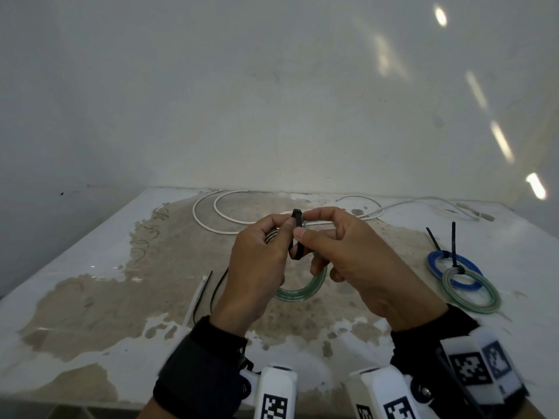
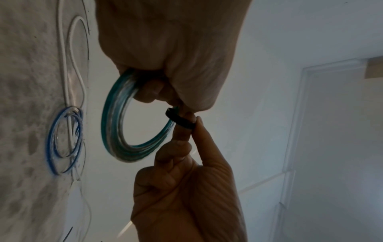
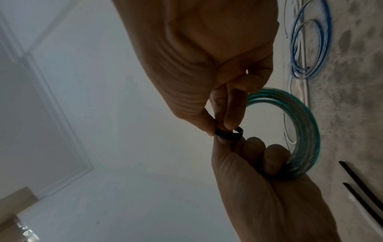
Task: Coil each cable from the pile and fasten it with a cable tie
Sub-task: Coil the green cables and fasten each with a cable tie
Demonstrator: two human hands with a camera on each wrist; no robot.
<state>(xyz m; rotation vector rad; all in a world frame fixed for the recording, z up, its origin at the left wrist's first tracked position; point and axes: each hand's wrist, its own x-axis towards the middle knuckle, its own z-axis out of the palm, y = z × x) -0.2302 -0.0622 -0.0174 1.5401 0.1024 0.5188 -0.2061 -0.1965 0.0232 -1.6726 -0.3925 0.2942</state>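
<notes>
1. Hands raised above table (image 1: 90,267), meeting at black cable tie (image 1: 296,234).
2. Left hand (image 1: 257,267) gripping green coil (image 1: 302,293); right hand (image 1: 357,261) pinching tie between thumb and finger.
3. Tie upright, looped round coil's top, between both thumbs.
4. Beyond: loose white cable (image 1: 211,219) on worn tabletop, bare wall (image 1: 272,86).

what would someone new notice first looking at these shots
The two hands meeting mid-frame above the table: the left hand grips a green cable coil while the right hand pinches a black cable tie looped round it. To the right on the worn table lie two tied coils, a blue coil and a second green coil, overlapping. At the back sprawls a loose white cable.
</notes>
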